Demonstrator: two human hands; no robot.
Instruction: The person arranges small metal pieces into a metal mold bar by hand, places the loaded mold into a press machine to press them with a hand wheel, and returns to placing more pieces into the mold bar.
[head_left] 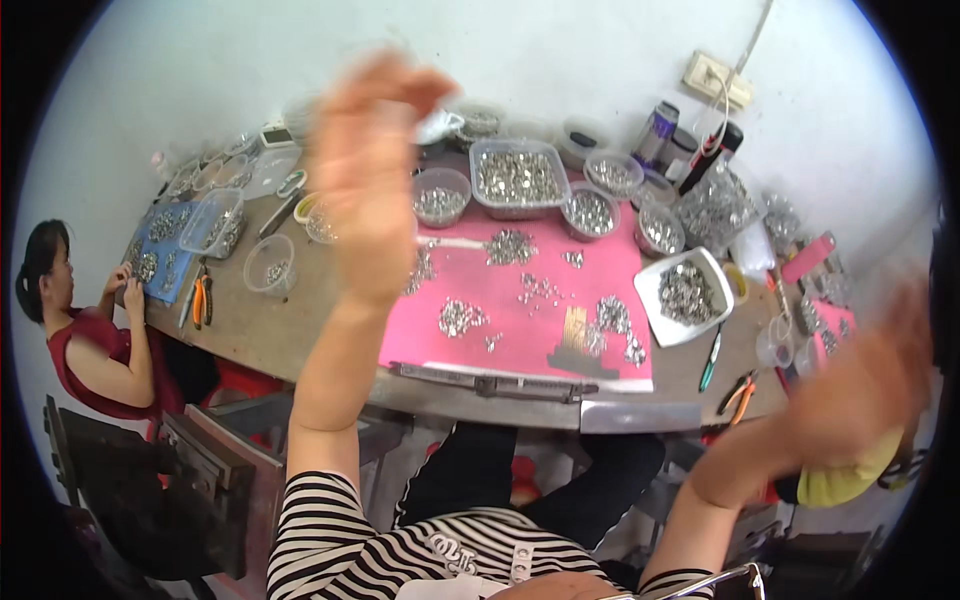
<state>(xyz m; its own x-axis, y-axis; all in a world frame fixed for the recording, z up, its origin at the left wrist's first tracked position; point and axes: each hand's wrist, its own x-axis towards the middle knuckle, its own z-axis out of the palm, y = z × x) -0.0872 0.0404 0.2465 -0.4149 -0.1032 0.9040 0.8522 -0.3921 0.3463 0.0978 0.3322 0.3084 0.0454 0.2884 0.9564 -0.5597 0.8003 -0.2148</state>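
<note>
My left hand [365, 180] is raised high in front of me, smeared by motion, over the left part of the pink mat [430, 340]. My right hand [865, 375] is lifted at the far right, blurred too. I cannot make out the fingers of either hand or anything in them. Small piles of shiny silvery pieces [462, 318] lie on the mat between my arms. A gold-coloured flat piece [574, 328] rests beside a dark grey patch near the front. A white square dish [684, 298] with more silvery pieces stands at the mat's right edge.
Behind the mat stand a square plastic tub [520, 205] and several round tubs of shiny pieces. Orange-handled pliers [740, 396] and green-handled tweezers [711, 362] lie at the right. A co-worker [100, 340] in dark red sits at the left. A yellow-green sleeve [850, 475] shows at the right.
</note>
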